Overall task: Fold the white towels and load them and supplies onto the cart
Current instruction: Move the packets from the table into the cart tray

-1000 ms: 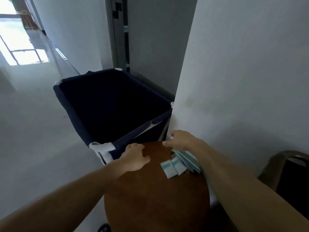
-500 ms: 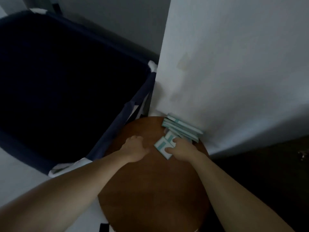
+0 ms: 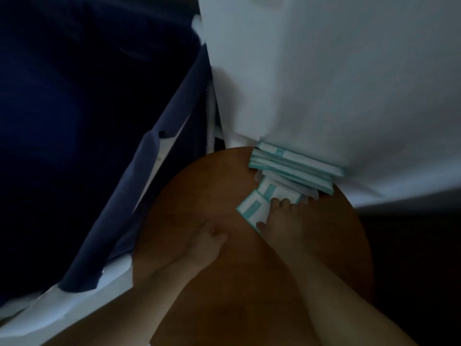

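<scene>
Several white-and-teal supply packets lie on a round brown table (image 3: pixel 336 245) against the wall. A stack of them (image 3: pixel 294 167) stands at the table's far edge, and two loose packets (image 3: pixel 252 208) lie just in front of it. My right hand (image 3: pixel 282 218) is on the loose packets, fingertips on top and thumb at the near corner, pinching them. My left hand (image 3: pixel 204 243) rests on the tabletop to the left with fingers loosely curled, holding nothing. The cart's dark navy fabric bin (image 3: pixel 154 151) stands left of the table. No towels are in view.
A white wall (image 3: pixel 324 71) rises right behind the packet stack. The bin's white frame (image 3: pixel 74 303) shows at the lower left. Dark floor or furniture lies to the right of the table. The scene is dim.
The view has tilted down and closer to the table. My right hand came back from the stack at the wall onto the loose packets; my left hand stayed on the tabletop.
</scene>
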